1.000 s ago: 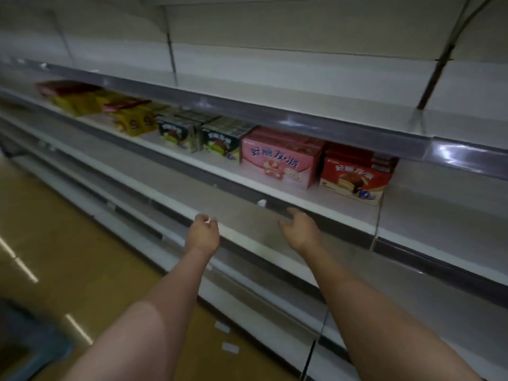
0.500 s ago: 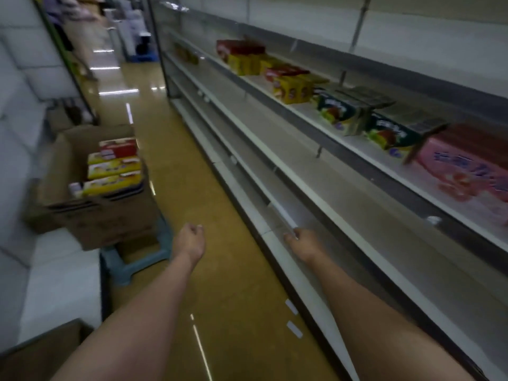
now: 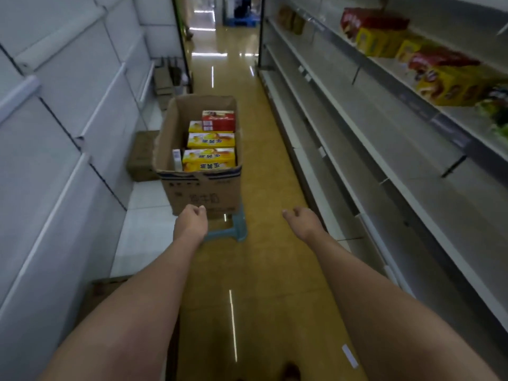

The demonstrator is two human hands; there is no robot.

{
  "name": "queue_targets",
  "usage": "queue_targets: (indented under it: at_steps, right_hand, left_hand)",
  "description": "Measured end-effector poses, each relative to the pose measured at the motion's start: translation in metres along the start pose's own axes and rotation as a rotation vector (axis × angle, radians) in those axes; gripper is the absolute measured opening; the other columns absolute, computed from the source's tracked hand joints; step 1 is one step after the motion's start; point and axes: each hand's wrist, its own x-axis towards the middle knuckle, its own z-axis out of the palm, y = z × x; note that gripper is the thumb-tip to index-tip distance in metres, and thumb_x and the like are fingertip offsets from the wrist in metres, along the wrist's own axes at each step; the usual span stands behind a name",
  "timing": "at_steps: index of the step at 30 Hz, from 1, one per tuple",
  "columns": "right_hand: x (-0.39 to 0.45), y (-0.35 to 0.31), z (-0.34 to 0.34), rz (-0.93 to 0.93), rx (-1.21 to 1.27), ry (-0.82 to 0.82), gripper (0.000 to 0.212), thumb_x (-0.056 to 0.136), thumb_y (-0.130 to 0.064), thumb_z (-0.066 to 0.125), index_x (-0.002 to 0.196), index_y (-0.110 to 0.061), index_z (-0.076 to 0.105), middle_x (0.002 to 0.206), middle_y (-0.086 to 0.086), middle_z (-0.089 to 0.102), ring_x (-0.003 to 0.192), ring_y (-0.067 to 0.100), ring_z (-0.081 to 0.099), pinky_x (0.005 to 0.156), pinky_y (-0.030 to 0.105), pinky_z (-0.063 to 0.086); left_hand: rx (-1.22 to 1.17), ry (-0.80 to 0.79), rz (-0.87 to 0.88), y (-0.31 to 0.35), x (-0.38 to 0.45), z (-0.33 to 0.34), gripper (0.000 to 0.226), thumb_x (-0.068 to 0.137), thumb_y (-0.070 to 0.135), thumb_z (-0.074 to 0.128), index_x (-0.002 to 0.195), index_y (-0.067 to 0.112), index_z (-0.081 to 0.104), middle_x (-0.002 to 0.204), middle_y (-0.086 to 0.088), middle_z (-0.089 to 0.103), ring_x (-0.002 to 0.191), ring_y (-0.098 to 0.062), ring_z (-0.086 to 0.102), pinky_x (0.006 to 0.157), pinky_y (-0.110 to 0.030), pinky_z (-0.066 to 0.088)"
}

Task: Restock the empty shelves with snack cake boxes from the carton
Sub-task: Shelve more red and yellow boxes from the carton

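The carton (image 3: 202,171), with unreadable yellow boxes (image 3: 210,159), is now faced squarely, both the left hand (image 3: 191,221) and right hand (image 3: 302,220) loosely curled, empty.

1. Carton (image 3: 202,192): brown cardboard, blue stripe along the front rim.
2. Boxes inside: yellow boxes (image 3: 209,158), one red box (image 3: 218,121).
3. Stool (image 3: 229,229): pale blue.
4. Floor (image 3: 261,166): glossy ochre.
5. Shelves (image 3: 384,149): grey-white.
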Motion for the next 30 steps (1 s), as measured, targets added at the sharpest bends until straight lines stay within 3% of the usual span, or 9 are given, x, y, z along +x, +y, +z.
queue_targets:
  at_steps: [4,8,21,26,30]
  right_hand:
    - [0.042,-0.027,0.015,-0.033,-0.014,-0.050,0.062,0.099,-0.046,0.040,0.147,-0.007,0.032,0.150,0.011,0.037,0.135,0.029,0.038,0.107,0.038,0.034]
    - [0.096,-0.054,0.021,-0.060,-0.002,-0.077,0.061,0.099,-0.044,0.040,0.147,-0.007,0.032,0.151,0.011,0.036,0.136,0.029,0.036,0.107,0.037,0.033]
    - [0.283,-0.166,0.014,-0.245,0.001,-0.200,0.057,0.100,-0.039,0.042,0.145,-0.005,0.034,0.148,0.012,0.040,0.133,0.030,0.041,0.105,0.038,0.036]
    - [0.326,-0.193,0.032,-0.249,-0.010,-0.288,0.058,0.099,-0.040,0.044,0.148,-0.011,0.030,0.150,0.010,0.036,0.135,0.029,0.039,0.105,0.038,0.037]
    - [0.359,-0.222,0.049,-0.247,-0.066,-0.322,0.058,0.098,-0.042,0.045,0.145,-0.012,0.033,0.145,0.010,0.042,0.129,0.030,0.044,0.102,0.040,0.042]
  left_hand:
    - [-0.008,0.023,-0.044,-0.003,0.036,-0.002,0.036,0.102,0.034,0.032,0.114,0.008,0.054,0.111,-0.012,0.060,0.091,-0.028,0.054,0.070,-0.032,0.040]
    - [-0.022,0.066,-0.081,0.004,0.077,-0.004,0.036,0.102,0.033,0.033,0.115,0.008,0.055,0.114,-0.015,0.060,0.103,-0.032,0.056,0.078,-0.035,0.041]
    - [-0.080,0.183,-0.213,0.073,0.223,0.000,0.036,0.102,0.033,0.035,0.122,0.009,0.053,0.119,-0.015,0.060,0.108,-0.033,0.056,0.086,-0.039,0.045]
    - [-0.100,0.179,-0.249,0.075,0.264,0.004,0.035,0.102,0.031,0.036,0.125,0.009,0.050,0.122,-0.013,0.059,0.110,-0.031,0.055,0.086,-0.038,0.044]
    - [-0.083,0.160,-0.269,0.070,0.305,0.004,0.038,0.101,0.030,0.039,0.132,0.009,0.047,0.129,-0.012,0.056,0.118,-0.030,0.052,0.096,-0.040,0.042]
